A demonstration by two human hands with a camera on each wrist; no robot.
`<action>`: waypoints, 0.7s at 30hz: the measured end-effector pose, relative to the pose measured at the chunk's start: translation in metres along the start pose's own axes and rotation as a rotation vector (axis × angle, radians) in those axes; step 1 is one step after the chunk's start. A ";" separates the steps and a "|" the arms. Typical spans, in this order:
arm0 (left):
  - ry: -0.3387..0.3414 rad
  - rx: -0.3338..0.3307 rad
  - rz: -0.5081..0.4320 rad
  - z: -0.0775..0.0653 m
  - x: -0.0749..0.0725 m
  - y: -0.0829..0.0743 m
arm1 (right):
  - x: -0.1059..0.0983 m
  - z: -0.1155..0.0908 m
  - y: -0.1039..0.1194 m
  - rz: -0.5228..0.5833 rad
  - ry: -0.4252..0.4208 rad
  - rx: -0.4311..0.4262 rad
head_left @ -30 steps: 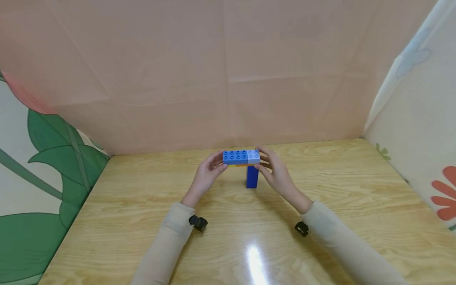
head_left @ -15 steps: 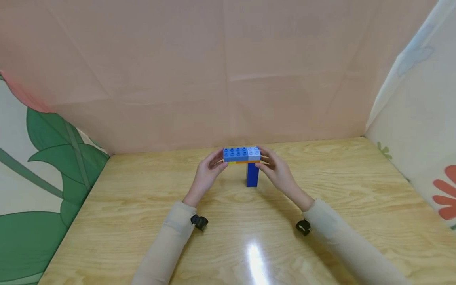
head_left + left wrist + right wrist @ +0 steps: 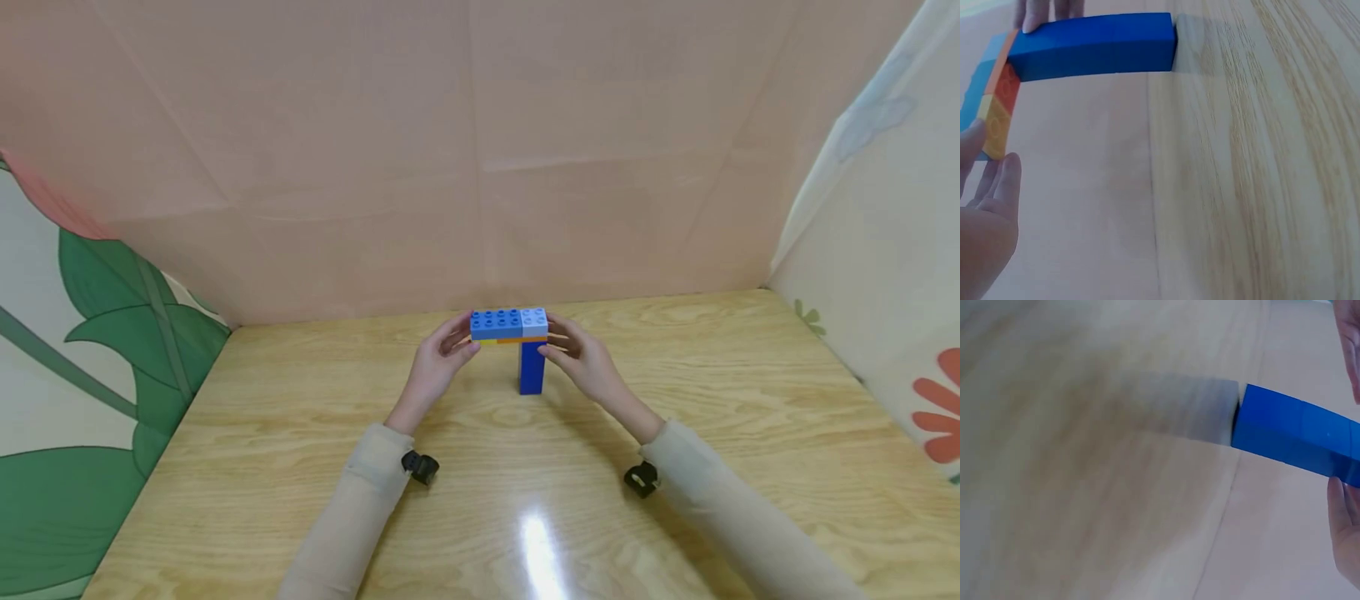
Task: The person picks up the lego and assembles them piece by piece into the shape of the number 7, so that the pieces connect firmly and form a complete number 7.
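Note:
A dark blue column of toy bricks (image 3: 531,371) stands upright on the table, its lower end bare. Across its top lies an orange brick (image 3: 1004,86) beside a yellow brick (image 3: 995,126), which juts out to the left. Above them sit a blue brick (image 3: 497,325) and a light blue brick (image 3: 534,325), studs up. My left hand (image 3: 432,360) pinches the overhanging left end, thumb at the front near the yellow brick. At the right end, my right hand (image 3: 587,364) holds the top of the build, its thumb in front of the column's upper part.
The wooden table (image 3: 300,433) meets a pinkish cloth backdrop (image 3: 360,208) behind the bricks. Printed panels with green leaves (image 3: 135,333) and a red flower (image 3: 941,404) border the left and right sides. A black wrist camera (image 3: 420,467) sits at each cuff.
Both hands keep their places at the two ends of the build. The right thumb has shifted slightly, from the orange brick's lower edge to the column's upper part.

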State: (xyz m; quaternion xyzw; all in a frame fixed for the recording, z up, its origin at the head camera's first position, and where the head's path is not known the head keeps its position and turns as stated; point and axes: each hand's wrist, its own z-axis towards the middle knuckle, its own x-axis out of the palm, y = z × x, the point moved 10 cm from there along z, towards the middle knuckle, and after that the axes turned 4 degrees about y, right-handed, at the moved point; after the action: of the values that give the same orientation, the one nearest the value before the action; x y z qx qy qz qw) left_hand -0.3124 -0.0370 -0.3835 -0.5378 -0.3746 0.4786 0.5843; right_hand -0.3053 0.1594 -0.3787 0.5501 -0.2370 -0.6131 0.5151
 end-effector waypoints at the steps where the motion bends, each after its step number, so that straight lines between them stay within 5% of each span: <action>1: 0.000 -0.001 0.008 0.000 0.000 0.000 | 0.000 0.000 0.001 -0.005 0.007 0.001; 21: 0.010 -0.037 0.067 0.000 0.000 0.000 | -0.001 0.005 0.002 0.035 0.149 0.143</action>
State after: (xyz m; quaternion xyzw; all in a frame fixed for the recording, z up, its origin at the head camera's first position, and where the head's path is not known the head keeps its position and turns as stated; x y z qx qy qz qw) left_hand -0.3123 -0.0373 -0.3840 -0.5630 -0.3624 0.4882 0.5597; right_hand -0.3092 0.1579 -0.3756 0.6256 -0.2507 -0.5429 0.5011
